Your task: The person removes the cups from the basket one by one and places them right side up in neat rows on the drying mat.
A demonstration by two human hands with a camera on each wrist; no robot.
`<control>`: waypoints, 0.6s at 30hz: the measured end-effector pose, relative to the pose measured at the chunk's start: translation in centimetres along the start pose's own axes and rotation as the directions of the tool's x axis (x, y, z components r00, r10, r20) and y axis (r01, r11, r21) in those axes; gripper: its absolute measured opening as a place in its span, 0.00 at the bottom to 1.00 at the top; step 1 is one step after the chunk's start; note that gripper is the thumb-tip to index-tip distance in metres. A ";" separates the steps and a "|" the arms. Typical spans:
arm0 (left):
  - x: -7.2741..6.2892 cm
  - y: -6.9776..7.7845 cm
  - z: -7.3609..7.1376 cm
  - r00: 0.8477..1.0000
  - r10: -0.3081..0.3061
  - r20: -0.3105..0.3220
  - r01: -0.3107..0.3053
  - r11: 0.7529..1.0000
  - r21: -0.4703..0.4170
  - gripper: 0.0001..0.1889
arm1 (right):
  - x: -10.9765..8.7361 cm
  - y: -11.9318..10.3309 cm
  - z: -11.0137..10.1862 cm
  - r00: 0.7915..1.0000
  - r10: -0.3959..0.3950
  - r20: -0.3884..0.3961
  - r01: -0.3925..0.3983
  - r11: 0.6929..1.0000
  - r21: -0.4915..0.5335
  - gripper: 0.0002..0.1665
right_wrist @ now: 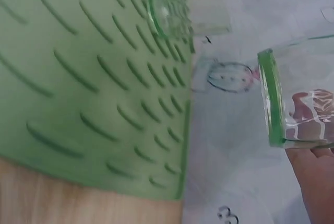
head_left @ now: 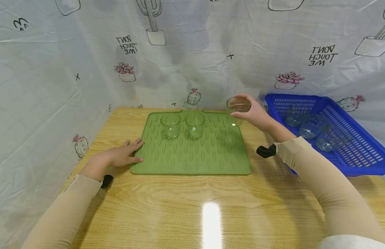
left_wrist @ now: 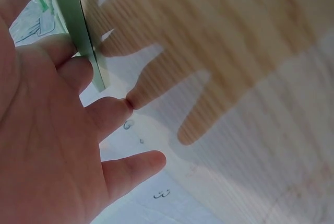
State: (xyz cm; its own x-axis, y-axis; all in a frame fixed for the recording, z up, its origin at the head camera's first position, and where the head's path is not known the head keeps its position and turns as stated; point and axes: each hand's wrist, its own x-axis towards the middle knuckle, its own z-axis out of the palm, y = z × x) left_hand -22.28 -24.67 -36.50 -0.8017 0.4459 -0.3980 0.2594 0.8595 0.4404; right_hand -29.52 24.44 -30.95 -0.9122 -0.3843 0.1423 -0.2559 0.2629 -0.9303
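The left hand (head_left: pixel 120 155) is spreading its fingers, touching a green mat's (head_left: pixel 192 157) left edge. Between the hands, two glasses (head_left: pixel 170 126) are standing side by side on it. The right hand (head_left: pixel 257 114) is gripping a third glass (head_left: pixel 234 119) aloft, near the mat's far right corner. Beside that forearm, a blue basket (head_left: pixel 363 171) is holding more glasses (head_left: pixel 310 128).

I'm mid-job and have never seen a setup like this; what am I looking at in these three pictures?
No machine here: a person is working bare-handed. The wide picture looks forward and down from the head; the other two are taken from the left and right wrists. On the table lies a green mat with two glasses standing on it. The basket to its right contains more glasses. The right hand holds a glass in the air; the left hand rests at the mat's left edge.
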 end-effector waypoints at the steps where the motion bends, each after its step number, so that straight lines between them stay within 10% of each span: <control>1: 0.0 0.0 0.0 1.000 0.002 0.000 -0.002 1.000 -0.002 0.47 | 0.2 0.1 0.4 1.000 0.003 0.000 -0.003 1.000 0.009 0.39; 18: -0.1 0.1 -0.1 1.000 -0.001 0.001 0.001 1.000 -0.009 0.47 | 1.7 3.8 4.7 0.996 0.069 -0.060 -0.067 0.997 0.033 0.45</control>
State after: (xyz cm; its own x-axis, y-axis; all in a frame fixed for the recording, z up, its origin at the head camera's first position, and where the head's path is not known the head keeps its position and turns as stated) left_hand -22.22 -24.70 -36.32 -0.8013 0.4452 -0.3997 0.2537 0.8579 0.4469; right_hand -30.51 20.66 -35.80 -0.9452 -0.3115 0.0976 -0.1833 0.2592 -0.9483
